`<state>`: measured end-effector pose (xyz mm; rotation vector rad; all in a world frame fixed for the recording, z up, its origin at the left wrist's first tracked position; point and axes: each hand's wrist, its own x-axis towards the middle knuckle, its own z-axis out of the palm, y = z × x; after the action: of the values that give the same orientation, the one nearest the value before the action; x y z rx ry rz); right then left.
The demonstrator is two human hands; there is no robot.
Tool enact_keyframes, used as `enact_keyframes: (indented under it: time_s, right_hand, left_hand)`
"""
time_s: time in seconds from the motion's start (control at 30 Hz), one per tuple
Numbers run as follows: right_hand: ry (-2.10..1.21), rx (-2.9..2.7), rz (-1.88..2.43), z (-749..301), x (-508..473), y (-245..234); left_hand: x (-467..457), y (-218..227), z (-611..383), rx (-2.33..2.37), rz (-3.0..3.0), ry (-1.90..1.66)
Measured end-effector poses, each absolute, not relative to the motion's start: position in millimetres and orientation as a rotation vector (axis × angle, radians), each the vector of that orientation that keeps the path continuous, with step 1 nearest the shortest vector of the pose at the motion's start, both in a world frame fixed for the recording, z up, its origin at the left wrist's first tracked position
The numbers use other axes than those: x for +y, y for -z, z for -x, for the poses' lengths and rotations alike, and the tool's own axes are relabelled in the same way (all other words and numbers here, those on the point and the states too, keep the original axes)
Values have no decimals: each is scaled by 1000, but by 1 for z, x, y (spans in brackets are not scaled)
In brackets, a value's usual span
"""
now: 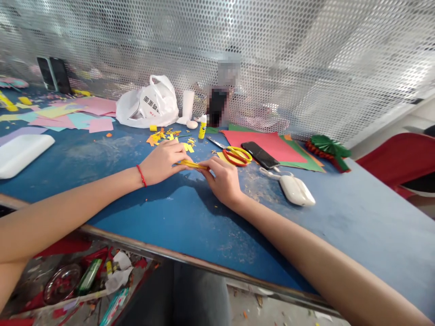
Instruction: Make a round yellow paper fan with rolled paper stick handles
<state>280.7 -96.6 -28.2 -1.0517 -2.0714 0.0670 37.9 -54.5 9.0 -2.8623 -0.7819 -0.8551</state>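
My left hand [163, 160] and my right hand [222, 179] meet over the blue table [356, 217]. Both pinch a narrow folded strip of yellow paper [193, 165] that lies flat between them, the left at one end and the right at the other. A red string is tied round my left wrist. Just beyond the hands lie yellow-and-red scissors [237, 155], a yellow glue stick [202, 130] and several yellow and orange paper scraps [159, 136].
Red and green paper sheets [272, 142] with a black phone [260, 155] lie at the right, beside a white device with a cord [296, 189] and a green paper fan [328, 147]. A white plastic bag [147, 106] and pastel sheets [68, 115] sit at the back left.
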Motion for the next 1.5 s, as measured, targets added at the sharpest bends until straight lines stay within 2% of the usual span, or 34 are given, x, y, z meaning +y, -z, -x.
enact_keyframes:
  time_s: [0.3, 0.5, 0.9, 1.13, 1.3, 1.5]
  right_hand:
    - [-73, -2138, 1226, -275, -94, 23]
    - [-10, -2121, 1327, -275, -95, 21]
    - [-153, -2176, 1041, -282, -95, 22]
    - [-483, -1937, 996, -286, -97, 16]
    - [-267, -1527, 1323, -334, -59, 13]
    - [12, -1941, 1947, -380, -29, 15]
  left_hand:
    - [-57, -13, -31, -718, 2665, 522]
    - [-60, -15, -31, -767, 2629, 545]
    - [-68, -13, -45, -750, 2804, 621]
    - [-79, -17, -50, -868, 3180, 1087]
    - [-97, -22, -49, -869, 3278, 1921]
    - [-108, -22, -52, -611, 3203, 2148]
